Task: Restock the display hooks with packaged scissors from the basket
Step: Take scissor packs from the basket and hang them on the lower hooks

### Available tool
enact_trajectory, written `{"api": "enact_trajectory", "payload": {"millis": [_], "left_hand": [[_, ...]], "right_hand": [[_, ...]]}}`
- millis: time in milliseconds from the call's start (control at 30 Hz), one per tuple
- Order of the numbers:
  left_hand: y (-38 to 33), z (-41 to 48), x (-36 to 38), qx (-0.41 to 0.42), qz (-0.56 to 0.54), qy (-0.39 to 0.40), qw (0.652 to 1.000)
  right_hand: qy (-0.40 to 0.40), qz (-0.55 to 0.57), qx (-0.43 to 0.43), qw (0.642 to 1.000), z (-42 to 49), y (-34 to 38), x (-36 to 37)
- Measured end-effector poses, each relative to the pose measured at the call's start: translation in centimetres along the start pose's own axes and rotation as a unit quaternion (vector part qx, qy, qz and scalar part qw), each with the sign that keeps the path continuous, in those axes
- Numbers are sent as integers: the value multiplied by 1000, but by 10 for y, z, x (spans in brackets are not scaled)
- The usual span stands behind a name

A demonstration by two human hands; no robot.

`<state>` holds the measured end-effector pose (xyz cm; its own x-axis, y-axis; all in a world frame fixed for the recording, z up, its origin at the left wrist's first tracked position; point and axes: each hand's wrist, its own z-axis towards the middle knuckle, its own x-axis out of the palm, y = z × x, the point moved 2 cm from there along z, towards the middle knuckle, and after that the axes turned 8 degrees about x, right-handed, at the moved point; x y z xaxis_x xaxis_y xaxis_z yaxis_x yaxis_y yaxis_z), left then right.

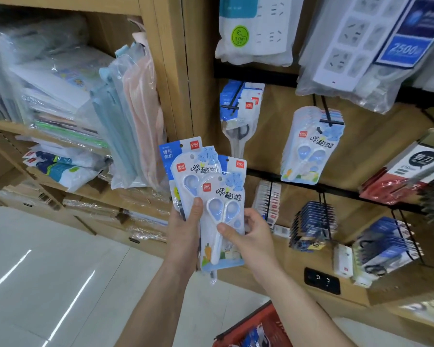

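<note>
My left hand point(186, 229) grips a fanned stack of scissors packs point(186, 169), several white-and-blue cards held upright at chest height. The front pack point(223, 196), pale blue children's scissors under a clear blister, is pinched by my right hand point(251, 234) with the thumb on its face. On the brown display wall, a hook point(327, 116) carries matching blue scissors packs point(308, 151) to the upper right of my hands. Another hook point(233, 103) holds dark-handled scissors packs point(238, 113) directly above. The red basket point(253, 329) sits at the bottom edge with more packs inside.
Wooden shelves point(161, 71) on the left hold stacked plastic folders. Power strips in bags point(256, 31) hang at the top. Lower hooks carry blue card packs point(311, 224) and more scissors point(386, 249). A black wall socket point(322, 280) sits low. White tile floor point(48, 271) lies at left.
</note>
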<state>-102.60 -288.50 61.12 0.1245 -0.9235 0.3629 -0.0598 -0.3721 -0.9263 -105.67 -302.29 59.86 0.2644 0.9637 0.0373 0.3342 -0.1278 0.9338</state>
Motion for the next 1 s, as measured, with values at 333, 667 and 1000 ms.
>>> {"api": "enact_trajectory", "payload": {"millis": [333, 667, 1000], "left_hand": [[23, -14, 60, -10, 1, 28, 1000], [31, -9, 82, 0, 26, -7, 1000], [24, -4, 79, 11, 42, 0, 999]], "right_hand": [[-97, 35, -42, 994, -2, 17, -98], [-168, -20, -124, 978, 42, 74, -154], [-196, -82, -153, 965, 87, 78, -155]]}}
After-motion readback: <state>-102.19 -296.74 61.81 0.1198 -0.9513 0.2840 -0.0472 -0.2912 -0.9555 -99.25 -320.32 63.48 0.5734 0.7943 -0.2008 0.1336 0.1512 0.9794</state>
